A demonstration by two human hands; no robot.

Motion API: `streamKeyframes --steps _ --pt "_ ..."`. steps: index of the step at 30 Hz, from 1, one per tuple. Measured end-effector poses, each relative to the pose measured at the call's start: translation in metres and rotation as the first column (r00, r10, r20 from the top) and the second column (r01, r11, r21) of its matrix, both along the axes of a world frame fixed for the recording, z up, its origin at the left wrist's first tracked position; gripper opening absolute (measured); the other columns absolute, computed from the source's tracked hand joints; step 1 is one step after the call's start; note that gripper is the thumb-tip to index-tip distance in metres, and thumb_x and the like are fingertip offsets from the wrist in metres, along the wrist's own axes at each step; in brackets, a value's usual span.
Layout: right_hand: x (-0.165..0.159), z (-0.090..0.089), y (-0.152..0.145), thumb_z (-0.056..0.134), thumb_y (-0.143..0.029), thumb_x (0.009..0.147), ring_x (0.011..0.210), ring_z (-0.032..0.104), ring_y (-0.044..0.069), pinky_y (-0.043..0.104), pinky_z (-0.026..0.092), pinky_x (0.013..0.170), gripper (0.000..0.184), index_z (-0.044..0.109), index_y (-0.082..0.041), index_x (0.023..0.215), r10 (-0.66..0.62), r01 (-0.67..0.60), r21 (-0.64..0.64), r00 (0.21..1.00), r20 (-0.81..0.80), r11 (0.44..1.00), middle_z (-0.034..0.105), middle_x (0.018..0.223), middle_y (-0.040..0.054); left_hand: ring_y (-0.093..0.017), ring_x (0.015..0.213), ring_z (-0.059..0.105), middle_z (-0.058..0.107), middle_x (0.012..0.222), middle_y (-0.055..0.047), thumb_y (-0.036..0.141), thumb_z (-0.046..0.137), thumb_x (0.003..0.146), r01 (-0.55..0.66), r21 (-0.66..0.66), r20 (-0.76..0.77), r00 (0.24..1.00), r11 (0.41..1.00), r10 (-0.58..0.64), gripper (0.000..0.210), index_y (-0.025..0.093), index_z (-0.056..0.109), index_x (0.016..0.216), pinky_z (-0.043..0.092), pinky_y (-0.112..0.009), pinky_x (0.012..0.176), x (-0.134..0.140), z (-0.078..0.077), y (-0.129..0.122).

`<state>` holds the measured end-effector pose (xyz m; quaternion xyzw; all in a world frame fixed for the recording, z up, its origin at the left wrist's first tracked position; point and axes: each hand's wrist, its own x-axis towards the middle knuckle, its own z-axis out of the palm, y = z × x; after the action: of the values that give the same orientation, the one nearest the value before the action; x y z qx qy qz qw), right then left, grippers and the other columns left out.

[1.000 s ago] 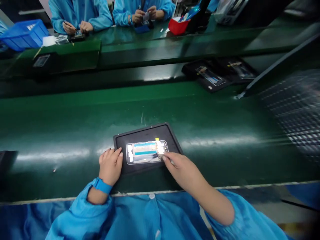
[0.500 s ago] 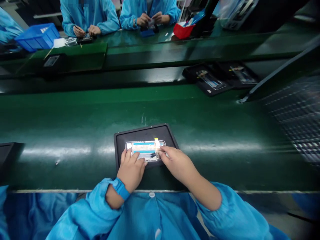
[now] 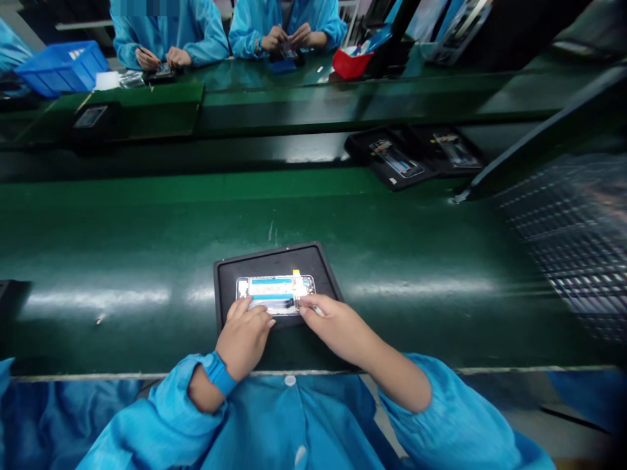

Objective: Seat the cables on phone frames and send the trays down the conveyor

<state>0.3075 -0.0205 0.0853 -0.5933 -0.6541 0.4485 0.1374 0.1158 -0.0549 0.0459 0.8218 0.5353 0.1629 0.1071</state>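
Note:
An opened phone [image 3: 272,288] lies in a black tray [image 3: 264,256] on the green bench, its blue strips, a white part and a yellow tab showing. My left hand [image 3: 243,331] rests on the phone's near left edge with its fingers laid out, holding nothing. Thumb and fingers of my right hand [image 3: 337,322] are pinched together over the phone's lower right part. From that pinch the pale end of a slim tool [image 3: 318,311] pokes out; its kind is hidden by the fingers.
Two more black trays with opened phones [image 3: 396,158] stand on the far strip. Across the bench, people in blue smocks work beside a blue bin [image 3: 61,68] and a red bin [image 3: 351,63]. A slanted metal post [image 3: 529,140] and a wire rack [image 3: 563,241] flank the right.
The view has shifted slightly. My right hand has moved a little lower along the phone, and the pale tool end now shows in it. My left hand stays on the phone's near edge.

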Motion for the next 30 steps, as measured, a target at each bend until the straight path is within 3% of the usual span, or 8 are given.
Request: streamKeyframes --steps 4,9,15,18,20,23,27,30 --pt "-0.005 0.001 0.003 0.043 -0.029 0.08 0.088 0.06 0.017 0.027 0.043 0.078 0.025 0.063 -0.022 0.093 -0.003 0.002 -0.053 1.0 -0.019 0.999 0.066 0.093 0.002 -0.026 0.1 0.049 0.064 0.089 -0.002 0.019 0.042 0.084 -0.005 0.006 -0.004 1.0 1.0 0.005 0.018 0.019 0.06 0.084 0.037 -0.046 0.089 0.001 0.0 0.0" --pt "-0.004 -0.004 0.003 0.047 -0.03 0.076 0.091 0.058 0.016 0.028 0.042 0.082 0.024 0.062 -0.021 0.092 -0.15 0.138 -0.157 0.986 -0.069 0.978 0.065 0.096 0.0015 -0.023 0.094 0.051 0.063 0.077 -0.001 0.019 0.045 0.082 -0.012 0.09 0.019 1.0 0.996 0.01 0.016 0.021 0.06 0.087 0.031 -0.049 0.095 0.02 -0.001 -0.002" --pt "-0.002 -0.016 0.0 0.05 -0.029 0.072 0.05 0.056 0.013 0.024 0.044 0.046 0.018 0.062 -0.022 0.083 -0.31 0.262 -0.235 0.93 -0.198 0.936 0.062 0.061 -0.0016 -0.018 0.076 0.051 0.057 0.063 -0.001 0.014 0.044 0.081 -0.026 0.178 0.053 0.998 0.984 0.017 0.017 0.019 0.059 0.075 0.034 -0.044 0.094 0.043 -0.002 0.006" --pt "-0.002 -0.022 0.001 0.052 -0.034 0.072 0.036 0.046 0.011 0.022 0.036 0.035 0.024 0.059 -0.019 0.09 -0.459 0.368 -0.341 0.854 -0.246 0.865 0.054 0.048 -0.0046 -0.019 0.078 0.05 0.057 0.066 -0.002 0.012 0.045 0.079 -0.019 0.179 0.03 0.999 0.984 0.014 0.016 0.018 0.058 0.073 0.034 -0.043 0.093 0.046 -0.004 0.009" --pt "-0.002 -0.025 0.004 0.051 -0.038 0.073 0.037 0.047 0.011 0.023 0.038 0.035 0.033 0.055 -0.018 0.098 -0.586 0.478 -0.369 0.762 -0.277 0.797 0.056 0.052 -0.0035 -0.02 0.084 0.05 0.058 0.07 -0.002 0.012 0.046 0.079 0.011 0.157 -0.009 1.0 0.988 -0.01 0.014 0.018 0.058 0.074 0.034 -0.043 0.093 0.046 -0.006 0.01" --pt "0.0 -0.027 0.004 0.047 -0.045 0.076 0.052 0.057 0.013 0.026 0.047 0.049 0.04 0.051 -0.017 0.104 -0.645 0.593 -0.256 0.678 -0.353 0.763 0.065 0.074 0.0029 -0.021 0.087 0.049 0.059 0.073 -0.003 0.012 0.049 0.078 0.058 0.103 -0.051 0.997 0.993 -0.053 0.011 0.017 0.058 0.075 0.034 -0.041 0.093 0.046 -0.007 0.013" --pt "0.002 -0.03 -0.003 0.04 -0.045 0.081 0.078 0.061 0.018 0.035 0.047 0.074 0.037 0.049 -0.017 0.104 -0.609 0.654 0.016 0.714 -0.345 0.757 0.066 0.085 0.0068 -0.019 0.084 0.05 0.06 0.072 -0.002 0.01 0.049 0.077 0.102 0.025 -0.088 0.991 0.994 -0.099 0.011 0.017 0.058 0.074 0.035 -0.04 0.092 0.046 -0.005 0.016" --pt "0.0 -0.039 -0.011 0.037 -0.041 0.083 0.079 0.061 0.018 0.038 0.047 0.074 0.031 0.046 -0.017 0.102 -0.541 0.644 0.178 0.737 -0.405 0.744 0.066 0.083 0.0075 -0.019 0.084 0.051 0.059 0.071 -0.002 0.009 0.049 0.077 0.119 -0.007 -0.117 0.986 0.993 -0.119 0.012 0.017 0.058 0.074 0.034 -0.039 0.092 0.046 -0.003 0.018"
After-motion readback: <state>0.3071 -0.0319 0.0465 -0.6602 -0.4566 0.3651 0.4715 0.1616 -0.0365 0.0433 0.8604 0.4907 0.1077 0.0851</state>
